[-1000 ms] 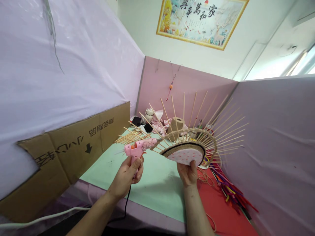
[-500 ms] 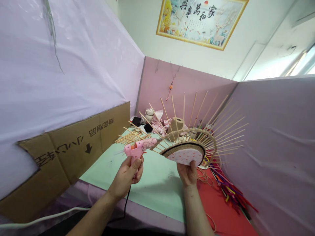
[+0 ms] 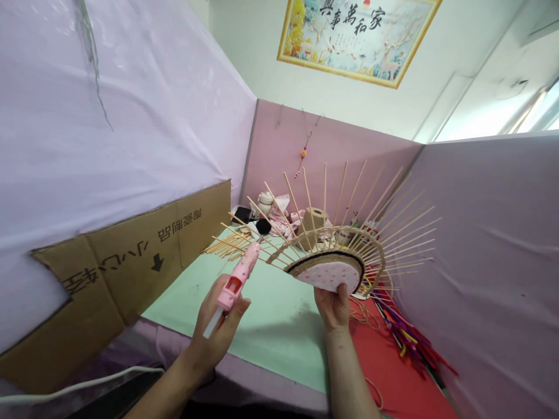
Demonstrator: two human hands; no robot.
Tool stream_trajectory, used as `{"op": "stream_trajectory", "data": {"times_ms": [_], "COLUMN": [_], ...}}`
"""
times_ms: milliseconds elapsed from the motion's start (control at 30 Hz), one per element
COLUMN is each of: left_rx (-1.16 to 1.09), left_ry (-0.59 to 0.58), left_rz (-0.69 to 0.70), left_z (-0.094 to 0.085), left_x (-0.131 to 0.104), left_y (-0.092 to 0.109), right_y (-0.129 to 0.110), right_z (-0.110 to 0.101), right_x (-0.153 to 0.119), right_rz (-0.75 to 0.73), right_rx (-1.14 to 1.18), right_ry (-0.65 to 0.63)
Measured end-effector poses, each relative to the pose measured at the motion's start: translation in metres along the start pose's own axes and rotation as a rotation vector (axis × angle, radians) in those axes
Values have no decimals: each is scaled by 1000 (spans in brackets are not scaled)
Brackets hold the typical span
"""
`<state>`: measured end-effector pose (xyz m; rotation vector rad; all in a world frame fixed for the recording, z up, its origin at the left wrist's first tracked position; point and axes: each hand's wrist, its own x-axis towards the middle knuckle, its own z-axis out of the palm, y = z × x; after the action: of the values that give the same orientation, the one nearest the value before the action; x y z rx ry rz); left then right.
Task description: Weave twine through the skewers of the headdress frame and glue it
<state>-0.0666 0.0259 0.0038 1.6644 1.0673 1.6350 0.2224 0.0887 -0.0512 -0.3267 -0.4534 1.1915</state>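
My left hand [image 3: 220, 317] is closed round a pink glue gun [image 3: 240, 273], whose nozzle points up and away. A clear glue stick [image 3: 213, 323] juts from its back end. My right hand [image 3: 334, 305] grips the lower edge of a fan-shaped craft piece [image 3: 327, 272] and holds it above the table. This piece has a white, red-dotted half-round base with a dark rim. Thin wooden sticks [image 3: 325, 195] radiate from it, and a band of twine [image 3: 379, 247] arcs across them. The nozzle is near the left sticks; whether it touches one I cannot tell.
A pile of loose sticks [image 3: 225, 244] lies at the table's back left, beside a cardboard sheet [image 3: 174, 244]. Behind the piece stand a twine roll [image 3: 315, 218] and a white jar [image 3: 264, 203]. Coloured pipe cleaners [image 3: 410, 334] lie on the red mat [image 3: 384, 366] at right.
My left hand has turned the glue gun from pointing right to pointing up and away from me. The fan-shaped piece in my right hand has barely moved.
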Motion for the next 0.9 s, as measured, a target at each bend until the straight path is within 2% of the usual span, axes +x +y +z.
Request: {"op": "stream_trajectory", "data": {"times_ms": [133, 233, 367, 533, 667, 733, 800, 900], "left_rx": [285, 421, 609, 1000, 1234, 1235, 1124, 685], "left_ry": [-17, 45, 79, -40, -108, -55, 60, 183], "left_rz": [173, 191, 60, -159, -287, -286, -217, -47], "left_z": [-21, -37, -54, -66, -69, -67, -59, -33], "left_x": [-11, -19, -23, -10, 6, 12, 17, 26], "left_y": [-12, -32, -60, -81, -88, -84, -74, -49], "right_y": [0, 0, -1, 0, 1, 1, 2, 2], "right_z": [1, 0, 0, -1, -1, 0, 1, 2], "right_x": [1, 2, 3, 3, 3, 3, 3, 2], "right_rz": [-13, -41, -63, -59, -41, -32, -30, -28], "right_rx": [0, 19, 54, 44, 37, 33, 34, 46], "right_ry": [-4, 7, 37, 42, 46, 43, 46, 58]}}
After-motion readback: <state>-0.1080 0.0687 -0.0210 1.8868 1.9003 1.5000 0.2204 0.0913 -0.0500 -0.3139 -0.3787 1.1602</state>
